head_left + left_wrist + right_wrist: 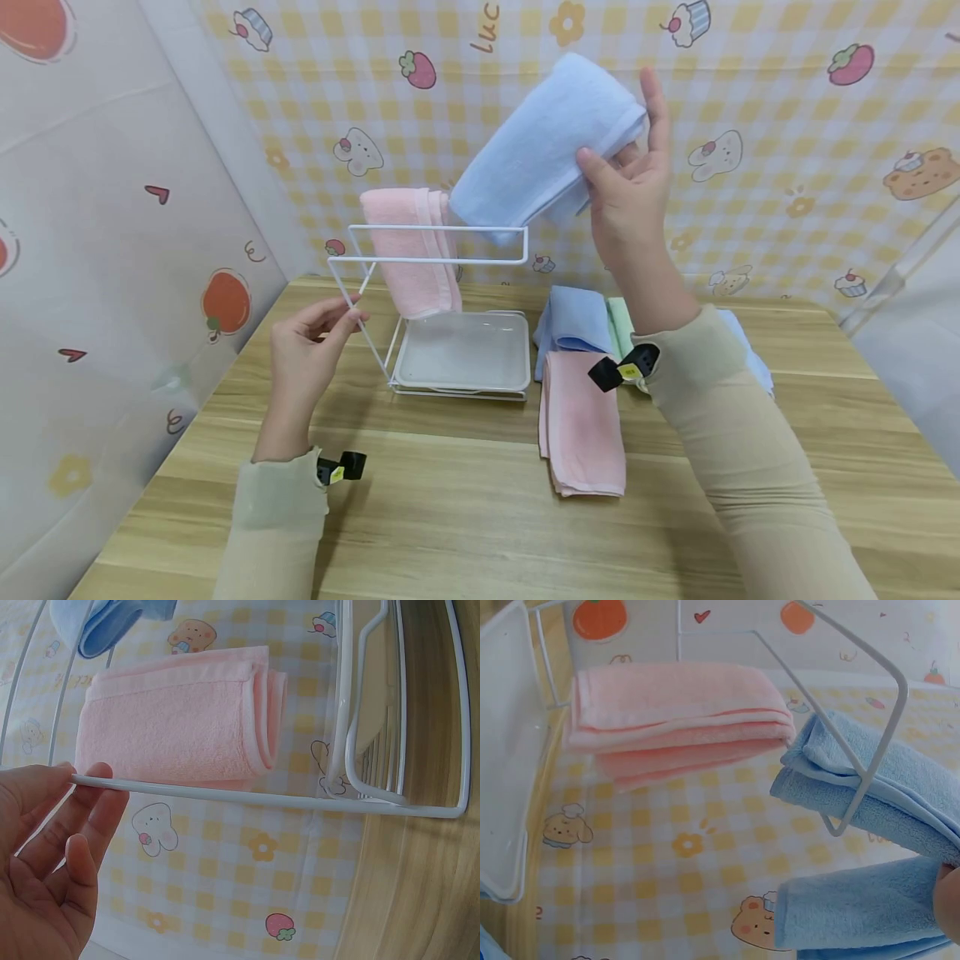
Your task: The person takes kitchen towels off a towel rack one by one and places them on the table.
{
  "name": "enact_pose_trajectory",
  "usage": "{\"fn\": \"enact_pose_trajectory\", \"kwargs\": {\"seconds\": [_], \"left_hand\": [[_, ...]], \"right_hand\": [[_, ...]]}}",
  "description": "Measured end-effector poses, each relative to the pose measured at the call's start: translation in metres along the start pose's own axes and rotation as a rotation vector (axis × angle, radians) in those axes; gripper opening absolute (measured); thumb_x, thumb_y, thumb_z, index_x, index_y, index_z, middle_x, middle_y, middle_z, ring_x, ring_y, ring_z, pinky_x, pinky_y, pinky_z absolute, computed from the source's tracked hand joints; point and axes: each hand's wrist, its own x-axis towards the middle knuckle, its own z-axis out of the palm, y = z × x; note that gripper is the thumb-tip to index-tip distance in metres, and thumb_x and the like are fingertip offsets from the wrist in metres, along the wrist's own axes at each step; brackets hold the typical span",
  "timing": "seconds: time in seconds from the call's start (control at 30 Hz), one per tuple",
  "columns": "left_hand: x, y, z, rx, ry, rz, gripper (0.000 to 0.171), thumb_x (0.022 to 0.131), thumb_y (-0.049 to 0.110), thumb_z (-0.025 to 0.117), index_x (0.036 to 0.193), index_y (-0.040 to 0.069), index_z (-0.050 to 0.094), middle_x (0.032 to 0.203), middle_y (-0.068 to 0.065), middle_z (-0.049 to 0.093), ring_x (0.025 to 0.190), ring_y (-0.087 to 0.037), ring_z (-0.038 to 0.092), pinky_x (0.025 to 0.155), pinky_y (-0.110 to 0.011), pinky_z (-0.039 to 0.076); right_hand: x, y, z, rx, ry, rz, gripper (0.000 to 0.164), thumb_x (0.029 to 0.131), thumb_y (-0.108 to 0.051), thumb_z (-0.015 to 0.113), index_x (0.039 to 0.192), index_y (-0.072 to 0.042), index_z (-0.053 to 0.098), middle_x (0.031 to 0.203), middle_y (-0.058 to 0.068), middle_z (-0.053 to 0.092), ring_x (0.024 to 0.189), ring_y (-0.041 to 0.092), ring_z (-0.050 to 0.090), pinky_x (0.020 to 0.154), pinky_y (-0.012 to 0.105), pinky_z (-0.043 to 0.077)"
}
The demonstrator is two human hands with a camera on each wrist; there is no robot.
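while our right hand (628, 196) lifts a folded blue towel (536, 146) above the white wire rack (435, 258), our left hand (311, 342) steadies that rack at its near left corner. the right grip is closed on the towel's upper end, thumb in front and fingers behind, and the towel slants down to the left so that its lower end hangs over the rack's top rails. in the right wrist view the blue towel (870, 817) lies draped around one white rail, just beside a pink towel (679, 712) already hung on the rack. the left grip pinches the thin rail between thumb and fingertips; in the left wrist view the fingers (45, 802) touch the rail where it runs just under the pink towel (184, 724). the rack stands on the wooden tabletop (450, 500), with a pale tray (465, 350) in its base. to the right of the rack lie more folded towels: a pink one (581, 429) nearest us, a blue one (573, 321) behind it, and a green one (621, 321) beside that, partly hidden by our right sleeve.
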Motion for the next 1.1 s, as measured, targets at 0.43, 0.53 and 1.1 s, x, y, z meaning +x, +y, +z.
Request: {"fn": "enact_pose_trajectory", "kwargs": {"seconds": [0.43,0.53,1.1], "left_hand": [[-0.001,0.001,0.001,-0.009,-0.006,-0.004,0.018,0.092,0.01,0.07,0.107,0.002,0.076,0.078,0.026,0.071,0.072,0.004,0.069,0.061,-0.01,0.052],[0.0,0.001,0.001,-0.01,-0.004,-0.002,0.018,0.092,0.009,0.071,0.108,0.002,0.076,0.079,0.024,0.072,0.073,0.003,0.07,0.062,-0.01,0.052],[-0.001,0.001,0.001,0.0,0.008,-0.018,0.019,0.092,0.01,0.071,0.109,0.002,0.075,0.078,0.027,0.07,0.072,0.006,0.069,0.06,-0.01,0.051]], "right_hand": [[0.005,-0.02,-0.01,0.04,0.085,-0.066,0.057,0.08,0.034,0.05,0.12,-0.007,0.055,0.118,0.013,0.058,0.103,0.026,0.06,0.078,0.03,0.055],[0.007,-0.027,-0.013,0.045,0.098,-0.077,0.06,0.081,0.032,0.053,0.124,-0.009,0.052,0.118,0.012,0.058,0.1,0.027,0.06,0.074,0.031,0.056],[-0.007,-0.049,-0.049,-0.475,0.092,-0.011,0.076,0.076,0.028,0.063,0.136,-0.015,0.046,0.13,0.002,0.044,0.117,0.021,0.047,0.095,0.034,0.043]]}}
